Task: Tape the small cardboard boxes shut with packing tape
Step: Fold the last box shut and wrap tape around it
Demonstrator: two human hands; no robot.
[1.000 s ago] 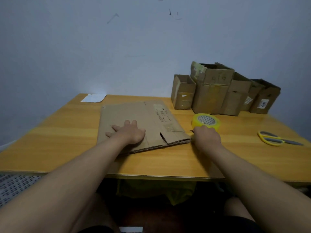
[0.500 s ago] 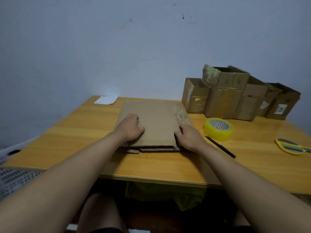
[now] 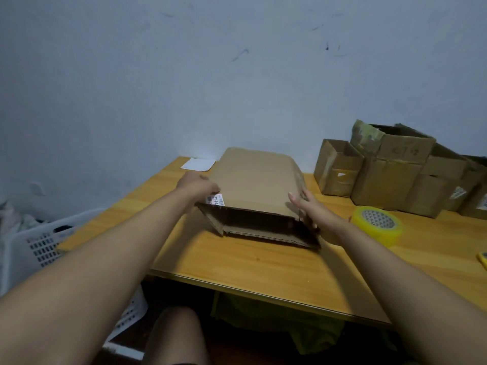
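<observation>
Cardboard is the whole matter here — a flattened box [image 3: 253, 180] sits between the two hands on the wooden table [image 3: 263, 262], its upper panel lifted so the near end gapes open towards the person. On the left, the left hand [image 3: 196, 184] grips the box's left edge just above a white label [image 3: 214, 200], fingers curled onto the panel. The box's long axis runs away from the person towards the wall, so the two hands flank its sides rather than its ends. On the right, the right hand [image 3: 307, 206] lies against the right edge with fingers straight and close together, thumb up — pressing rather than gripping, as far as I can judge. Squeezing the two sides inward looks like what would pop the box into shape. Further right, the yellow tape roll [image 3: 378, 225] lies flat on the table, near the right forearm and apart from the box, so the right hand is the nearer one to fetch it. Behind it, against the wall, stands a row of small boxes [image 3: 390, 175].
</observation>
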